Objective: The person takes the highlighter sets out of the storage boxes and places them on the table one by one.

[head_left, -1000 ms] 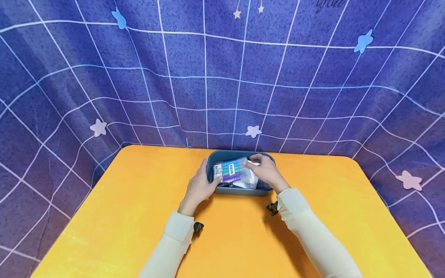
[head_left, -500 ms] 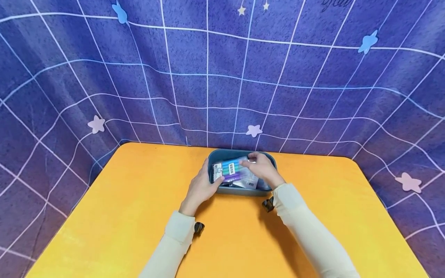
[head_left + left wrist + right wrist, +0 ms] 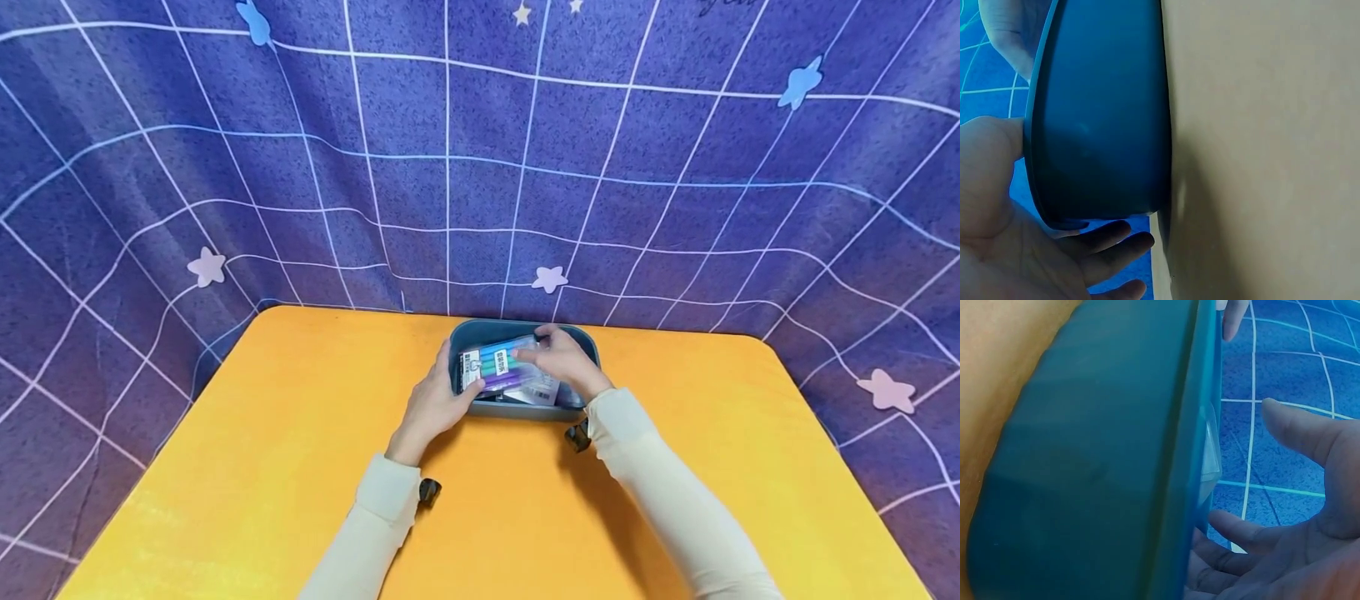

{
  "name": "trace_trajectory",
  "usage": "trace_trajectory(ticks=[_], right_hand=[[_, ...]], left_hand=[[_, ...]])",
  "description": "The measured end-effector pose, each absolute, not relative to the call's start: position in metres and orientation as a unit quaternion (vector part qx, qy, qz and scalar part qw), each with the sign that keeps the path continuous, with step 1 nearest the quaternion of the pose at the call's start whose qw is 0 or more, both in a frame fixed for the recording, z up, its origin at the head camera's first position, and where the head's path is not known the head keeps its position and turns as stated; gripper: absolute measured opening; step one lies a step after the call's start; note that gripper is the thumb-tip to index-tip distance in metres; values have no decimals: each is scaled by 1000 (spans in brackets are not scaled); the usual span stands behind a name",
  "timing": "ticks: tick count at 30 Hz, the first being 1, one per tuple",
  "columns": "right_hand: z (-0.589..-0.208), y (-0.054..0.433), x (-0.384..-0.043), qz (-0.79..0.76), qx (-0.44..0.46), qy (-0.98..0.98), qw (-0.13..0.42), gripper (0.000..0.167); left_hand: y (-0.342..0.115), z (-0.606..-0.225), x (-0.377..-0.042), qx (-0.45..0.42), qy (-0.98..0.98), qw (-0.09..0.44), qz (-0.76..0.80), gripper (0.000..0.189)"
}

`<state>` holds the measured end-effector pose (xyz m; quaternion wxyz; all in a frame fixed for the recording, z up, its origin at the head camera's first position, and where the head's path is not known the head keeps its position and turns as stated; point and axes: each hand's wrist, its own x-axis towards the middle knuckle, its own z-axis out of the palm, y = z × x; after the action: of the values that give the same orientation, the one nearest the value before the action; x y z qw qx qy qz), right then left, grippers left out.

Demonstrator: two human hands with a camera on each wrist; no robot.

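A dark blue-grey plastic bin [image 3: 517, 411] stands on the table. Inside lies a clear pack of coloured pens [image 3: 491, 375], blue, green and purple, with a white label. My left hand [image 3: 431, 404] grips the bin's left corner, thumb over the front rim and fingers along the outer end; in the left wrist view the fingers [image 3: 1110, 259] lie beside the wall. From the right, my right hand [image 3: 566, 362] reaches over the bin, its thumb above the pen pack. The right wrist view shows that thumb [image 3: 1297, 425] apart from the fingers, whose tips dip behind the rim.
A silvery-white packet [image 3: 542, 392] lies in the bin under my right hand, partly hidden by the pens. The yellow-orange table [image 3: 300, 433] ends at a purple-blue grid curtain [image 3: 480, 192] just behind the bin. A black wrist camera [image 3: 577, 435] hangs under the right wrist.
My right hand has shifted slightly left, its thumb further over the pen pack. The left hand stays at the bin's left corner. The head view has tilted slightly.
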<state>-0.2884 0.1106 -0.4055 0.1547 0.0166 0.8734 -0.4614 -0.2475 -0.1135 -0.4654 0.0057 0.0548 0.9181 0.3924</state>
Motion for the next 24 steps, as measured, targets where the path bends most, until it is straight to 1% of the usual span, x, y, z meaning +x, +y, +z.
trace_trajectory(ticks=[10,24], right_hand=[[-404,104,-293,-456,17,875,161,90],[-403,101,-304,-471,18,860,196,81]], left_hand=[[-113,-466,-248,55,920,6,387,97],[-115,-469,-248,57,916,11,397,96]])
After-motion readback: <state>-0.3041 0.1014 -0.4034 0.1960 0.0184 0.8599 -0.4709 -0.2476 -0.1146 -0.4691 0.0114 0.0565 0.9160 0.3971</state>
